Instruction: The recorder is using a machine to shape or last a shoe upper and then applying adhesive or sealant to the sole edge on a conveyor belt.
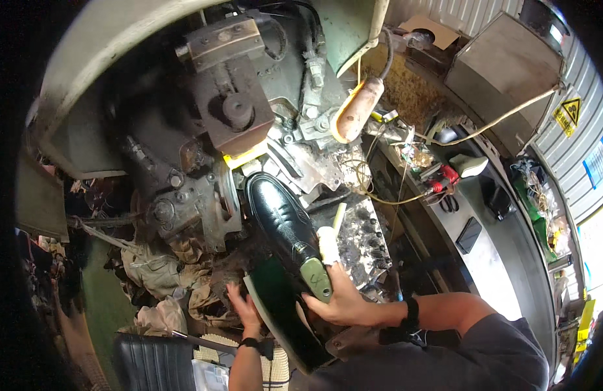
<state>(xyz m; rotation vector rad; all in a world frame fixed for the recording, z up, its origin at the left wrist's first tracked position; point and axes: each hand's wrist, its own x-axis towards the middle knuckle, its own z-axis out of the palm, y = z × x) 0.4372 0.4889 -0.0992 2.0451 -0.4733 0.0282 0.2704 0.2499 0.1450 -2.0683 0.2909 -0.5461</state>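
Observation:
A glossy black leather shoe upper (279, 212) sits on a green shoe last (316, 277), its toe pointing up and left at the machine's middle. My right hand (342, 301) is closed round the last's heel end, with the thumb on the near side. A white wrapping (327, 246) shows on its far side, apparently round a finger. My left hand (246, 311) is off the shoe, fingers apart and holding nothing, beside the edge of a curved dark panel (275, 300). The toe lies close to the greasy metal machine (233, 117), under its heavy block.
A lamp (360, 107) hangs lit at upper right, near the metal plates. To the right, a bench (490, 260) carries a phone (469, 235), a red tool (443, 177) and a light-coloured shoe form (468, 165). Crumpled rags (151, 270) lie at left.

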